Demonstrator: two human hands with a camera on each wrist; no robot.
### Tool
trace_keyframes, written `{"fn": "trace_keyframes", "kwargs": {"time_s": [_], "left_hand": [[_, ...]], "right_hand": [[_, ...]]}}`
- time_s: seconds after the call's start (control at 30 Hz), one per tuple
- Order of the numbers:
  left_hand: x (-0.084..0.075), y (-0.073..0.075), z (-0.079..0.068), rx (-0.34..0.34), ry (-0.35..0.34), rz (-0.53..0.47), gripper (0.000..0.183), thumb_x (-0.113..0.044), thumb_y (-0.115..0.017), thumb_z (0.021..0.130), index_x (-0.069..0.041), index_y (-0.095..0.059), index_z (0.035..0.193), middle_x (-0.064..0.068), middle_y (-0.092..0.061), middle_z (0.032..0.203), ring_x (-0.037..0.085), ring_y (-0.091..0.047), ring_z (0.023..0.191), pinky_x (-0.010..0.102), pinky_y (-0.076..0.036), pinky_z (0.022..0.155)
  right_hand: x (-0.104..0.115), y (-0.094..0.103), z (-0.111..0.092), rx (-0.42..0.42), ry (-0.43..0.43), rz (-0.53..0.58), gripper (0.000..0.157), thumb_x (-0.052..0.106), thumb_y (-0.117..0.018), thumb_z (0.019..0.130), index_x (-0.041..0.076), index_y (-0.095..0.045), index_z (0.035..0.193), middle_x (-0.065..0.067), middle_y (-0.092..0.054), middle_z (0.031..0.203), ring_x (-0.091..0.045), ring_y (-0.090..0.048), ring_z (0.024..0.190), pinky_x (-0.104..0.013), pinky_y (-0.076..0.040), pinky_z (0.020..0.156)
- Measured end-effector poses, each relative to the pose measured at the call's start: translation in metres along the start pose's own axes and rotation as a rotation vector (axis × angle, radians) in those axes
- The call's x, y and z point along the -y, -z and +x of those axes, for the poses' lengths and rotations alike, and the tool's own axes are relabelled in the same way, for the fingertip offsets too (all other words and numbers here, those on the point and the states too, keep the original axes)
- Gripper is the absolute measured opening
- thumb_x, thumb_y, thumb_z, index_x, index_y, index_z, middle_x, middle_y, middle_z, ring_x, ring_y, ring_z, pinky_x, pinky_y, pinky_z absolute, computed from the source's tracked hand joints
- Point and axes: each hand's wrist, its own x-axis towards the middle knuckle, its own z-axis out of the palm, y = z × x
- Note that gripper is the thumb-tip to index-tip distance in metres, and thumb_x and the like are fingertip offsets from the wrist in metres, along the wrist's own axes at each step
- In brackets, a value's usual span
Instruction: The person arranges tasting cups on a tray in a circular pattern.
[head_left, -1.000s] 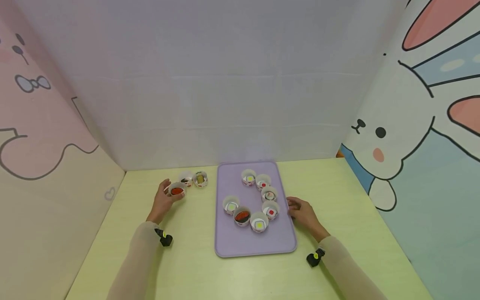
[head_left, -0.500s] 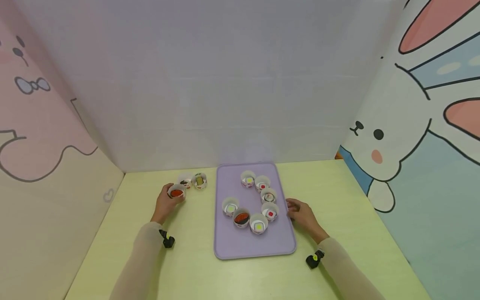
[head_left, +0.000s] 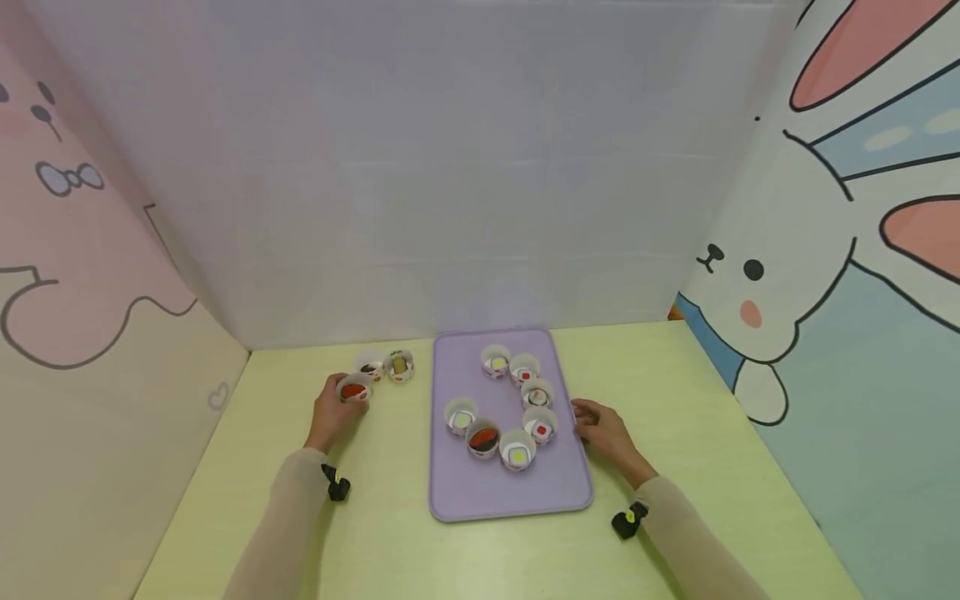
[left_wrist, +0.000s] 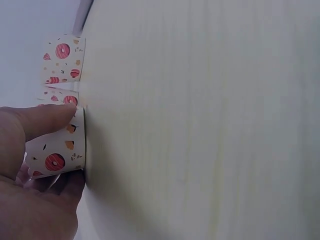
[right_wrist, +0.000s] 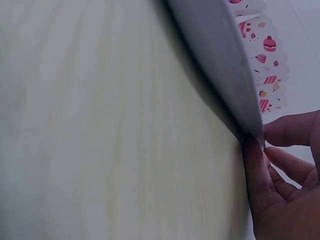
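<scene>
My left hand (head_left: 332,415) grips a small patterned paper cup (left_wrist: 59,145) at the left of the table, thumb on one side and fingers on the other. A red-orange piece (head_left: 353,391) lies inside that cup. Just behind it stand two similar cups, one with a dark piece (head_left: 371,367) and one with a yellow-topped piece (head_left: 400,365). My right hand (head_left: 606,430) pinches the right edge of the lavender tray (head_left: 487,496) between thumb and fingers. On the tray, several cups of sushi-like pieces form a curve, including a red-and-black one (head_left: 483,439).
The pale yellow table (head_left: 375,533) extends on both sides of the tray. A white back wall (head_left: 465,183) and side panels with cartoon animals, among them a rabbit (head_left: 787,275), enclose it.
My left hand has drawn slightly nearer with the cup, its fingers now closer around it. The right hand stays at the tray's edge. The head view has shifted a little.
</scene>
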Motion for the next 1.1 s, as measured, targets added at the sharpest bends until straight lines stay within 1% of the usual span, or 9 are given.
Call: {"fn": "trace_keyframes", "kwargs": {"time_s": [0.13,0.27,0.4,0.57,0.7,0.87,1.1], "left_hand": [[0.002,0.001,-0.006,0.003,0.010,0.004,0.070,-0.013,-0.069,0.087,-0.002,-0.032,0.145,0.027,-0.042,0.147,0.043,-0.043,0.133,0.058,-0.036,0.112],[0.003,0.003,-0.013,-0.008,-0.012,0.015,0.068,-0.014,-0.069,0.087,-0.002,-0.034,0.144,0.027,-0.045,0.144,0.042,-0.045,0.131,0.058,-0.038,0.110],[0.002,0.006,-0.018,-0.023,-0.030,0.031,0.067,-0.015,-0.070,0.086,-0.003,-0.036,0.142,0.027,-0.048,0.140,0.041,-0.050,0.124,0.056,-0.043,0.104],[-0.002,0.012,-0.024,-0.021,-0.048,0.043,0.066,-0.018,-0.071,0.087,-0.004,-0.037,0.142,0.025,-0.049,0.139,0.038,-0.055,0.115,0.047,-0.050,0.090],[-0.006,0.016,-0.027,-0.021,-0.066,0.042,0.066,-0.018,-0.072,0.087,-0.004,-0.038,0.141,0.025,-0.050,0.138,0.038,-0.055,0.115,0.043,-0.051,0.086],[-0.012,0.021,-0.032,-0.021,-0.084,0.040,0.065,-0.019,-0.071,0.087,-0.005,-0.038,0.141,0.023,-0.051,0.138,0.037,-0.055,0.116,0.043,-0.053,0.087],[-0.024,0.023,-0.039,-0.014,-0.126,-0.003,0.066,-0.021,-0.073,0.087,-0.007,-0.038,0.142,0.022,-0.049,0.140,0.039,-0.053,0.122,0.051,-0.053,0.096]], "right_hand": [[-0.001,-0.001,0.001,0.002,0.001,0.006,0.049,-0.002,-0.062,0.085,-0.001,-0.058,0.133,-0.018,-0.066,0.115,-0.024,-0.063,0.098,-0.027,-0.055,0.074],[-0.003,-0.002,0.002,0.004,-0.002,-0.002,0.048,-0.002,-0.062,0.086,0.000,-0.057,0.134,-0.018,-0.066,0.115,-0.023,-0.063,0.098,-0.026,-0.054,0.073],[-0.005,-0.002,0.003,0.011,0.008,-0.006,0.048,-0.003,-0.061,0.086,-0.001,-0.057,0.133,-0.019,-0.066,0.115,-0.023,-0.063,0.097,-0.023,-0.054,0.072],[-0.006,-0.001,0.004,0.016,0.013,0.005,0.048,-0.003,-0.061,0.086,-0.002,-0.057,0.134,-0.020,-0.066,0.116,-0.024,-0.063,0.099,-0.024,-0.054,0.072],[-0.006,-0.001,0.004,0.016,0.007,0.004,0.048,-0.003,-0.060,0.087,-0.001,-0.056,0.134,-0.019,-0.066,0.116,-0.025,-0.063,0.100,-0.025,-0.054,0.074],[-0.005,-0.001,0.003,0.013,0.012,0.002,0.048,-0.003,-0.060,0.086,-0.002,-0.057,0.134,-0.020,-0.066,0.116,-0.026,-0.064,0.100,-0.027,-0.055,0.074],[-0.008,-0.001,0.005,0.008,0.017,-0.005,0.048,-0.003,-0.060,0.086,-0.002,-0.057,0.134,-0.020,-0.066,0.116,-0.026,-0.064,0.100,-0.025,-0.055,0.074]]}}
